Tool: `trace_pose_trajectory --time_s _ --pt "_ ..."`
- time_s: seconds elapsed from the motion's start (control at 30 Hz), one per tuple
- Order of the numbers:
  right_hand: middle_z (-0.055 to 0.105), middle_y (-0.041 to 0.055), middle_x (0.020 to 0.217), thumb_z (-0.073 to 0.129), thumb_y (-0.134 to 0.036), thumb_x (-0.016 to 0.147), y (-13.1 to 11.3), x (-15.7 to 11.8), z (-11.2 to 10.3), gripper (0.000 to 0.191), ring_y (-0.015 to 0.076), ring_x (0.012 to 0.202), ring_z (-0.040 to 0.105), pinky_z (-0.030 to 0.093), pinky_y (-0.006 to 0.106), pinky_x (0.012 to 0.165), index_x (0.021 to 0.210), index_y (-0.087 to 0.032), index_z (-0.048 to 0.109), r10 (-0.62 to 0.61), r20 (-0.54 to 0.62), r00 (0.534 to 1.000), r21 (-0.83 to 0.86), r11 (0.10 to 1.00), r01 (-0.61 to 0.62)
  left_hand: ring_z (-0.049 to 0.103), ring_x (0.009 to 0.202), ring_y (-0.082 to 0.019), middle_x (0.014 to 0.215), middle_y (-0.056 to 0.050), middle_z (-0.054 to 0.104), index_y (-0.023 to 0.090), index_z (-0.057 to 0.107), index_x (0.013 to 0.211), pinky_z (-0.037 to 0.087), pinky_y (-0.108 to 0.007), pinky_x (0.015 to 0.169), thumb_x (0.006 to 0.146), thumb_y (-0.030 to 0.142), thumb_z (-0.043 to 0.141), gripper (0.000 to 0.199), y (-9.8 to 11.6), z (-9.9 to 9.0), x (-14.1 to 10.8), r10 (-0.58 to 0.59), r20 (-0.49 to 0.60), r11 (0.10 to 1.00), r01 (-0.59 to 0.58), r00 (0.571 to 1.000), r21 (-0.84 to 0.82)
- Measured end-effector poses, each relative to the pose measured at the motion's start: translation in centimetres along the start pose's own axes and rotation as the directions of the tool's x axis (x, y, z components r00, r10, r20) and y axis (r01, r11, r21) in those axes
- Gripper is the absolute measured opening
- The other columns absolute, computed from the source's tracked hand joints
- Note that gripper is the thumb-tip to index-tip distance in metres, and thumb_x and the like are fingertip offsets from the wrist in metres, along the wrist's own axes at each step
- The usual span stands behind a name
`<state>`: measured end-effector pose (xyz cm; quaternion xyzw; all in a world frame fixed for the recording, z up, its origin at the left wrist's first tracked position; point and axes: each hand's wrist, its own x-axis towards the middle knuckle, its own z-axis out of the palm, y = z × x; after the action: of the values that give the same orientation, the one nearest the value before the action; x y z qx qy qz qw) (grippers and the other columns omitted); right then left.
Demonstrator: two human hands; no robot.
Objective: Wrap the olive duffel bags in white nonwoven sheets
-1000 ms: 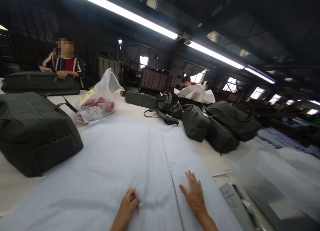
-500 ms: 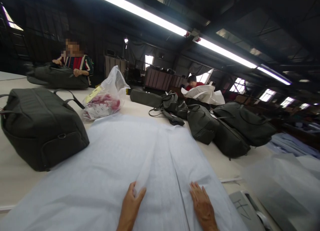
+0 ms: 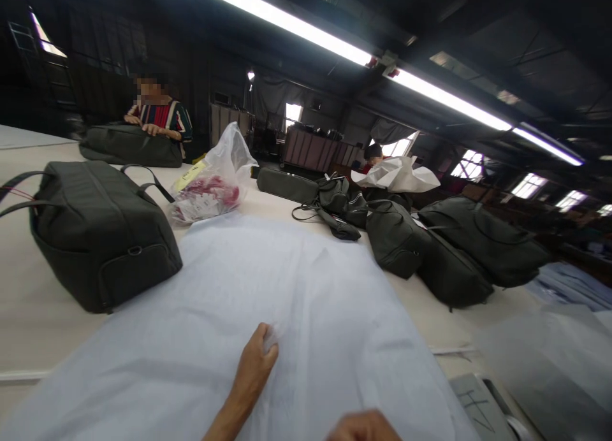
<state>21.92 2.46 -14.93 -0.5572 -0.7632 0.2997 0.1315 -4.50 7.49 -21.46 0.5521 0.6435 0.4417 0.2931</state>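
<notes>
A large pale, translucent plastic sheet (image 3: pixel 335 301) lies spread across the table in front of me, its surface creased. My left hand (image 3: pixel 258 350) pinches a small fold of it near the middle, between thumb and fingers. At the bottom edge, over the sheet's near part, my right hand (image 3: pixel 364 426) is blurred and cut off by the picture. Its fingers look curled in; whatever they hold is hidden.
A dark duffel bag (image 3: pixel 108 231) stands left, beside a clear plastic bag (image 3: pixel 210 189) with red items. Several dark bags (image 3: pixel 399 237) sit right. A grey marked box (image 3: pixel 473 403) and loose clear plastic (image 3: pixel 549 358) lie near right. A co-worker (image 3: pixel 160 116) handles another dark bag (image 3: pixel 131 144).
My right hand, earlier lying flat on the sheet, has come down and back toward me, curling. The long slit in the sheet no longer shows. My left hand still pinches the fold.
</notes>
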Motion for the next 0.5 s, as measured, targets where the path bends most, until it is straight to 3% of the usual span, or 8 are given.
trace_pose_trajectory --time_s 0.1,0.2,0.27,0.33,0.43,0.5 --pt "0.070 0.0056 0.117 0.037 -0.045 0.100 -0.1 5.3 -0.3 0.041 0.0271 0.119 0.059 0.045 0.045 0.106 0.117 -0.027 0.069 -0.079 -0.197 0.977 -0.086 0.994 0.064 0.063 0.095 -0.023 0.101 -0.005 0.067 0.021 0.054 0.108 0.049 -0.036 0.087 0.073 0.031 0.047 0.038 0.9 -0.2 0.4 -0.039 0.086 0.997 0.045 0.996 -0.067" --pt "0.050 0.0106 0.147 0.034 -0.036 0.099 0.4 11.7 1.5 0.049 0.0272 0.141 0.037 0.027 0.053 0.117 0.143 -0.021 0.048 -0.237 -0.376 0.896 -0.304 0.945 0.122 0.063 0.099 -0.024 0.107 -0.007 0.066 0.018 0.049 0.127 0.046 -0.036 0.091 0.072 0.030 0.050 0.056 1.4 -0.1 1.1 -0.052 0.135 0.996 0.062 0.989 -0.069" --pt "0.035 0.0107 0.156 0.036 -0.033 0.098 1.0 15.2 3.9 0.054 0.0264 0.147 0.023 0.020 0.053 0.119 0.149 -0.017 0.038 -0.264 -0.361 0.894 -0.405 0.908 0.105 0.063 0.085 -0.022 0.092 -0.004 0.066 0.016 0.049 0.129 0.048 -0.034 0.084 0.073 0.031 0.051 0.058 1.5 0.2 1.7 -0.043 0.163 0.997 0.054 0.986 -0.061" --pt "0.031 0.0083 0.158 0.038 -0.033 0.097 1.5 17.4 6.4 0.055 0.0251 0.148 0.020 0.017 0.051 0.120 0.149 -0.018 0.037 -0.243 -0.280 0.929 -0.454 0.886 0.094 0.060 0.073 -0.020 0.077 0.001 0.061 0.016 0.052 0.127 0.048 -0.032 0.075 0.072 0.032 0.054 0.057 1.4 0.7 2.3 -0.047 0.187 0.994 0.064 0.981 -0.085" --pt "0.032 0.0046 0.157 0.039 -0.034 0.097 1.7 18.1 8.6 0.054 0.0237 0.148 0.021 0.016 0.049 0.120 0.149 -0.022 0.037 -0.197 -0.179 0.964 -0.475 0.875 0.091 0.058 0.067 -0.019 0.070 0.003 0.060 0.015 0.054 0.126 0.047 -0.030 0.068 0.071 0.033 0.058 0.058 0.8 1.5 3.2 -0.070 0.228 0.973 0.116 0.971 -0.197" --pt "0.035 0.0059 0.156 0.041 -0.036 0.096 1.2 17.6 8.2 0.054 0.0251 0.146 0.025 0.020 0.049 0.118 0.148 -0.021 0.038 -0.171 -0.154 0.973 -0.471 0.879 0.080 0.059 0.067 -0.019 0.072 0.002 0.062 0.014 0.053 0.127 0.048 -0.030 0.067 0.071 0.036 0.060 0.061 0.0 1.9 3.5 -0.089 0.252 0.944 0.162 0.964 -0.287"
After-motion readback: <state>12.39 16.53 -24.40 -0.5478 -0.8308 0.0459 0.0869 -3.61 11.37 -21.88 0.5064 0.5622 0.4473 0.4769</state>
